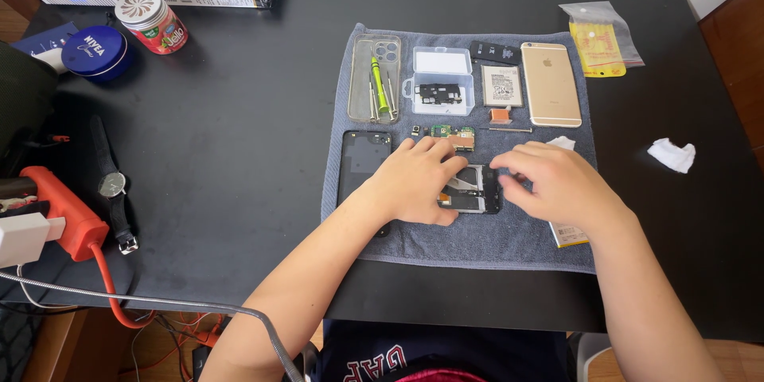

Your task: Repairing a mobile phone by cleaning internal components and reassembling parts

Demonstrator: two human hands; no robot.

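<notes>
Both hands on the opened phone between them.

A gold phone lay face down at the towel's far right corner, a battery just beside it. A clear case held a green screwdriver. On the desk sat a blue tin, a wristwatch and a crumpled tissue.
</notes>
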